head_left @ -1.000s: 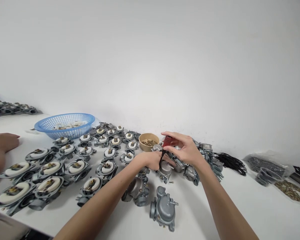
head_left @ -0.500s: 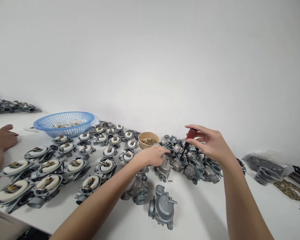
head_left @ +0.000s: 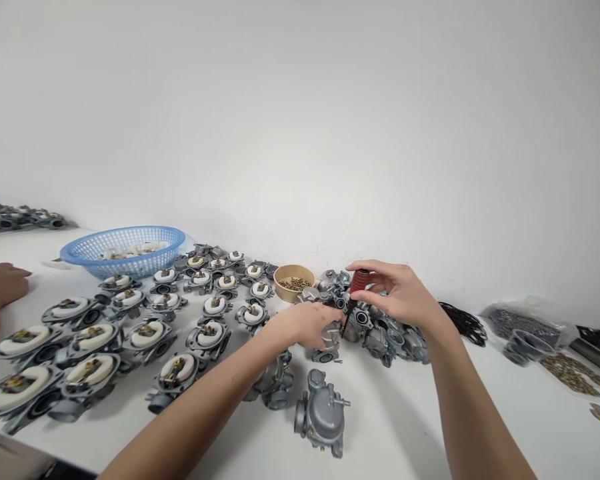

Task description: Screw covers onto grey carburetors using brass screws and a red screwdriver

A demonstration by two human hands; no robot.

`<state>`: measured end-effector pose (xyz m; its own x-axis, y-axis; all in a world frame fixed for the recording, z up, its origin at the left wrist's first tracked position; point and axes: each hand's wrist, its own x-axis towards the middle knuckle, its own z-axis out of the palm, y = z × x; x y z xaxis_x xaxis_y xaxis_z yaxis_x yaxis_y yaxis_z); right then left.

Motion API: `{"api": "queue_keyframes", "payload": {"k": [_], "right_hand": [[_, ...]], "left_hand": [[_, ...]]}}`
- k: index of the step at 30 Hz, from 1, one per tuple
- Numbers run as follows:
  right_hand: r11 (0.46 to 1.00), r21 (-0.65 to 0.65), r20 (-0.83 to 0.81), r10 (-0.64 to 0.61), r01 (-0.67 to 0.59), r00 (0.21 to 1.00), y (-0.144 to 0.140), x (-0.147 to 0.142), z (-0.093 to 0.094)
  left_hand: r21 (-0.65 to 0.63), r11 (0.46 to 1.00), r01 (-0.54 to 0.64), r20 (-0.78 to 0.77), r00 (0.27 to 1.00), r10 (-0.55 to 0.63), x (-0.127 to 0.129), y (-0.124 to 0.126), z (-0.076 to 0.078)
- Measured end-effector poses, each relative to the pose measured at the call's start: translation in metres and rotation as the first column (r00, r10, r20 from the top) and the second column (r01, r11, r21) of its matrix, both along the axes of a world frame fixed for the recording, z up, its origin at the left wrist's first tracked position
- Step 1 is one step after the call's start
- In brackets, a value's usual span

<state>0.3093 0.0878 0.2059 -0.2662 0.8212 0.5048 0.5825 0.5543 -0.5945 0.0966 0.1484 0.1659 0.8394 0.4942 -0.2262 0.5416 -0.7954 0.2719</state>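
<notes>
White counter (head_left: 390, 427) spreads wide, rows of open carburetor bodies (head_left: 145, 333) filling its left half, a blue basket (head_left: 125, 250) at the far left. Mid-counter, the left hand (head_left: 307, 325) clamps its fingers around a grey carburetor (head_left: 330, 337), beside a heap of others (head_left: 385, 330). Right hand (head_left: 397, 293) pinches a red-handled screwdriver (head_left: 355, 293), tip down on that carburetor. Tan bowl of screws (head_left: 294, 283) just behind. Another person's hand (head_left: 0, 283) rests far left.
</notes>
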Motion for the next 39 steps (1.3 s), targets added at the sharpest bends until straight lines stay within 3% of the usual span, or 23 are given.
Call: {"api": "queue_keyframes", "payload": {"k": [16, 19, 24, 29, 35, 39], "right_hand": [[0.996, -0.04, 0.006, 0.081, -0.081, 0.997, 0.0, -0.01, -0.003], [0.993, -0.028, 0.012, 0.117, -0.117, 0.993, 0.0, -0.011, -0.003], [0.995, 0.08, 0.075, 0.051, -0.057, 0.996, 0.0, -0.011, -0.002], [0.991, 0.018, 0.031, 0.132, -0.133, 0.991, -0.001, -0.012, -0.001], [0.983, 0.179, 0.136, 0.011, -0.035, 0.991, -0.002, -0.013, 0.001], [0.99, 0.098, 0.06, 0.096, -0.102, 0.994, -0.003, -0.013, 0.0]], "left_hand": [[-0.029, 0.999, 0.02, 0.011, 1.0, -0.02, 0.0, 0.003, 0.0], [-0.025, 0.999, 0.028, 0.014, 1.0, -0.028, 0.001, 0.004, -0.003], [-0.01, 1.0, -0.019, -0.014, 1.0, 0.018, 0.007, 0.006, -0.011], [0.015, 1.0, -0.027, 0.002, 1.0, 0.027, 0.01, 0.006, -0.017], [0.011, 1.0, -0.016, 0.007, 1.0, 0.016, 0.009, 0.009, -0.02], [-0.005, 1.0, -0.017, 0.012, 1.0, 0.017, 0.009, 0.009, -0.018]]}}
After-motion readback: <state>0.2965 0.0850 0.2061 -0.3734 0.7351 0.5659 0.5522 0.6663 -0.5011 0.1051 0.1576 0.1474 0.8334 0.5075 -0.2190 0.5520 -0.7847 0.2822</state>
